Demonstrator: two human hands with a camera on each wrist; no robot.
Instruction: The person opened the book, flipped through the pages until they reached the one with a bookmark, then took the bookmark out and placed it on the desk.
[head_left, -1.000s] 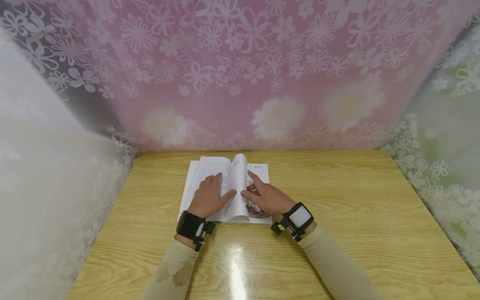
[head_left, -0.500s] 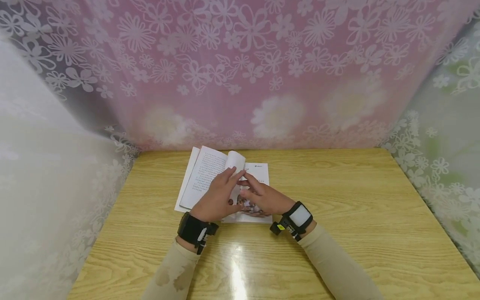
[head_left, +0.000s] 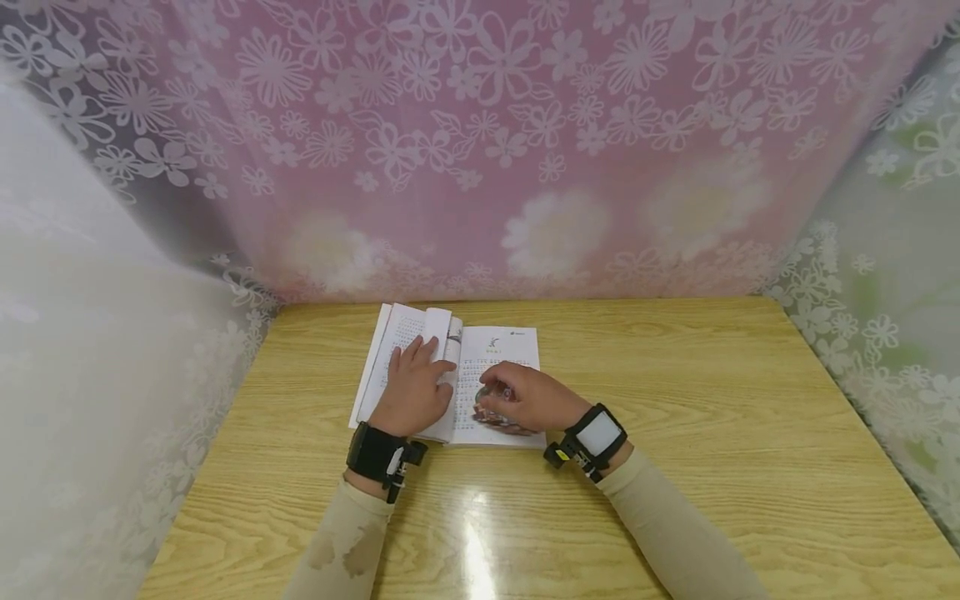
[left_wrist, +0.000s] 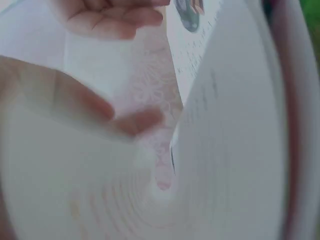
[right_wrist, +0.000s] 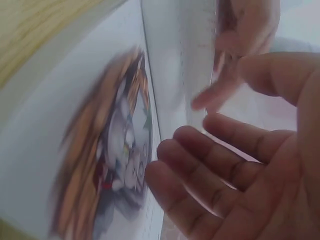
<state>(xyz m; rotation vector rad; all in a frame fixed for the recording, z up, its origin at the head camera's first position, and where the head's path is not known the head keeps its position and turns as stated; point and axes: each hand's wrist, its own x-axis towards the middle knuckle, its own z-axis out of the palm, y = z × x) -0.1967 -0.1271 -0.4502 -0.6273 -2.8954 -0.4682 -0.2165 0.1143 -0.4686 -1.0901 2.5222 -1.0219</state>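
An open book (head_left: 498, 342) lies on the table, with printed text on both sides and a coloured drawing (right_wrist: 117, 145) on its right-hand page. My left hand (head_left: 413, 392) rests over the left-hand pages, fingers spread. Beside its fingers a page (head_left: 438, 323) stands curled over to the left. In the left wrist view the bowed pages (left_wrist: 235, 125) fill much of the frame, and my moving left fingers are blurred. My right hand (head_left: 534, 397) hovers over the drawing, its fingers loosely bent and holding nothing.
The wooden table (head_left: 712, 433) reaches back to a pink flowered curtain (head_left: 480, 167). Pale flowered sheets hang along the left side (head_left: 112, 375) and right side (head_left: 892, 275). Each wrist wears a black strap with a small device.
The page that curved up between my hands has gone over to the left, carried by my left hand. The right-hand page with its drawing is now uncovered. My right fingers have bent in slightly.
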